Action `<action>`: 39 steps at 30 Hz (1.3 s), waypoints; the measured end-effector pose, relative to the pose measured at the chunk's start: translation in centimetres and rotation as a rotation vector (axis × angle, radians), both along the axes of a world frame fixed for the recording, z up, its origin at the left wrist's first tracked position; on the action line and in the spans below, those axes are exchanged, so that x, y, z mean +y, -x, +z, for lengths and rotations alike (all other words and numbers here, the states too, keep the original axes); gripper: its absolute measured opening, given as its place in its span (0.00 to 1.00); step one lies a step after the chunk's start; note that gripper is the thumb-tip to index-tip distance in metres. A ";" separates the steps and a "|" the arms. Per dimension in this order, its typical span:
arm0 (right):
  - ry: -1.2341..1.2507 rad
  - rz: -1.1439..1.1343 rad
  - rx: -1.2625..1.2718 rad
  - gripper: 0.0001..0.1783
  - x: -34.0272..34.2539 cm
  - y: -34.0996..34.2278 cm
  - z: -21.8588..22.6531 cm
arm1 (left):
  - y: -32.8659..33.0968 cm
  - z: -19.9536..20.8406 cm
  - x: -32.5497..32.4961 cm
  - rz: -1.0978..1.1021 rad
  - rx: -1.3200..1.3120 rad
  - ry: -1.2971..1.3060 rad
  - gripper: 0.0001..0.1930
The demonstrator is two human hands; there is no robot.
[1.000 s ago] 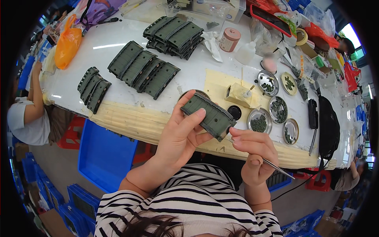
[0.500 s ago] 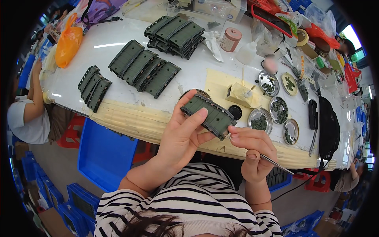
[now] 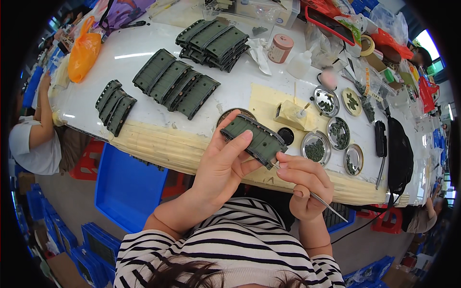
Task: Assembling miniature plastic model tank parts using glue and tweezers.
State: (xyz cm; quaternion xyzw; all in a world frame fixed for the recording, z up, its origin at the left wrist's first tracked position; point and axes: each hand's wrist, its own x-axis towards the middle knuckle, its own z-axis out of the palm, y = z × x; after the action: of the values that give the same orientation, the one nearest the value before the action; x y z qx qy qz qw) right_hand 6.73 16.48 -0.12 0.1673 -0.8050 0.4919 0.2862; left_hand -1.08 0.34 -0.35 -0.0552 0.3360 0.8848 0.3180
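My left hand [image 3: 216,165] is closed round a dark green, ribbed plastic model part [image 3: 253,139], thumb on its upper face and fingers beneath. It is held tilted over the table's front edge. My right hand [image 3: 307,185] pinches a thin metal tweezers-like tool [image 3: 331,209], whose tip meets the lower right corner of the part. Whether the tip grips a small piece is too small to tell. Just beyond the held part lie a round tin [image 3: 235,115], partly covered by my fingers, and a black cap [image 3: 286,136].
Similar green parts stand in rows [image 3: 175,84] and a stack [image 3: 211,43] to the left. Round metal dishes [image 3: 315,147] with small green pieces sit at right, near a cream block [image 3: 295,116] with a bottle in it. A blue tray [image 3: 127,187] is below the table edge.
My right hand has shifted slightly left, and the tool's rear end has swung a little left and down. The green part and my left hand stay almost still.
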 end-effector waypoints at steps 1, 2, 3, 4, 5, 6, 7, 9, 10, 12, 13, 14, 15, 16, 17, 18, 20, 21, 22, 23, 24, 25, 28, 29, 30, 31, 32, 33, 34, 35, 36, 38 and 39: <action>-0.014 -0.005 0.007 0.10 0.0 0.0 -0.1 | 0.0 0.0 0.0 0.005 0.008 0.004 0.25; -0.016 -0.005 0.018 0.10 -0.1 0.0 -0.2 | -0.1 -0.1 0.0 0.009 0.016 0.008 0.25; -0.018 -0.004 0.029 0.10 -0.1 0.0 -0.4 | -0.2 -0.1 0.0 0.014 0.024 0.012 0.25; -0.018 -0.002 0.039 0.10 -0.2 0.0 -0.5 | -0.2 -0.1 0.0 0.018 0.031 0.015 0.26; -0.016 -0.005 0.053 0.10 -0.2 -0.1 -0.6 | -0.3 0.0 0.1 0.022 0.037 0.018 0.26; -0.015 -0.008 0.066 0.10 -0.3 -0.1 -0.6 | -0.3 0.0 0.1 0.026 0.044 0.021 0.26; -0.014 -0.011 0.081 0.10 -0.4 -0.1 -0.7 | -0.4 0.0 0.2 0.025 0.046 0.015 0.27; -0.027 -0.027 0.086 0.13 -0.5 -0.2 -0.6 | -0.4 0.0 0.3 0.023 0.050 0.004 0.27; -0.032 -0.034 0.090 0.14 -0.5 -0.3 -0.6 | -0.4 0.1 0.2 0.011 0.058 -0.002 0.28; -0.024 -0.022 0.135 0.17 -0.5 -0.4 -0.6 | -0.4 0.2 0.2 -0.014 0.074 -0.013 0.28; -0.021 -0.015 0.157 0.18 -0.5 -0.4 -0.6 | -0.3 0.1 0.2 -0.033 0.070 -0.037 0.28; -0.034 -0.015 0.161 0.20 -0.6 -0.6 -0.6 | -0.1 -0.1 0.4 -0.052 0.066 -0.062 0.28; -0.048 -0.014 0.165 0.21 -0.7 -0.9 -0.6 | 0.1 -0.3 0.4 -0.070 0.062 -0.086 0.28; -0.063 -0.014 0.169 0.23 -0.7 -1.1 -0.6 | 0.3 -0.5 0.5 -0.109 0.043 -0.106 0.28; -0.098 -0.004 0.193 0.24 -0.8 -1.2 -0.7 | 0.7 -0.6 0.5 -0.147 0.023 -0.126 0.28; -0.133 0.006 0.217 0.24 -0.8 -1.2 -0.8 | 0.9 -0.7 0.5 -0.185 0.004 -0.146 0.27; -0.202 -0.007 0.288 0.27 -0.8 -1.4 -1.4 | 1.4 -0.9 0.7 -0.258 -0.010 -0.197 0.26; -0.199 -0.002 0.306 0.27 -0.9 -1.5 -1.3 | 1.5 -0.9 0.8 -0.295 -0.017 -0.223 0.25; -0.197 0.002 0.326 0.27 -1.0 -1.5 -1.3 | 1.5 -0.9 1.0 -0.301 -0.039 -0.236 0.25; -0.195 0.005 0.345 0.27 -1.1 -1.6 -1.2 | 1.5 -0.8 1.2 -0.307 -0.061 -0.249 0.25; -0.201 -0.018 0.354 0.27 -1.1 -1.8 -1.0 | 1.5 -0.8 1.4 -0.314 -0.083 -0.261 0.25; -0.174 -0.030 0.379 0.27 -1.2 -1.9 -1.1 | 1.4 -0.8 1.6 -0.273 -0.100 -0.266 0.25; -0.132 -0.084 0.438 0.29 -0.9 -2.0 -1.0 | 1.1 -1.1 1.7 -0.182 -0.154 -0.314 0.25; -0.107 -0.112 0.435 0.28 -0.9 -2.0 -0.9 | 1.0 -1.4 1.6 -0.174 -0.174 -0.353 0.25; -0.082 -0.138 0.432 0.28 -0.9 -2.0 -0.8 | 1.1 -1.7 1.6 -0.165 -0.195 -0.392 0.25; -0.054 -0.162 0.428 0.28 -0.9 -2.0 -0.8 | 1.2 -2.2 1.4 -0.179 -0.252 -0.463 0.25; -0.044 -0.182 0.394 0.28 -1.0 -2.1 -0.7 | 1.5 -2.8 1.3 -0.192 -0.309 -0.535 0.25; -0.037 -0.193 0.382 0.27 -1.0 -2.0 -0.6 | 1.6 -3.0 1.1 -0.206 -0.366 -0.607 0.25; -0.033 -0.204 0.370 0.27 -1.1 -1.9 -0.6 | 1.7 -2.8 1.2 -0.190 -0.376 -0.571 0.25; -0.028 -0.215 0.358 0.27 -1.1 -1.9 -0.5 | 1.7 -2.3 1.3 -0.173 -0.386 -0.535 0.26; -0.073 -0.222 0.343 0.27 -1.0 -1.9 -0.5 | 1.7 -2.0 1.4 -0.157 -0.396 -0.500 0.27; -0.161 -0.236 0.316 0.29 -0.8 -2.0 -0.4 | 1.7 -1.5 1.5 -0.141 -0.398 -0.403 0.27; -0.157 -0.235 0.321 0.29 -0.8 -1.9 -0.4 | 1.8 -1.3 1.6 -0.133 -0.399 -0.354 0.27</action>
State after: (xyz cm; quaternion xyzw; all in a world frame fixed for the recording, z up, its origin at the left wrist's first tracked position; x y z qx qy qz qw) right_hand 8.65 15.64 -0.48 0.1703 -0.7990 0.3580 0.4521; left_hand -2.85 1.91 -1.69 -0.1497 0.1095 0.8785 0.4402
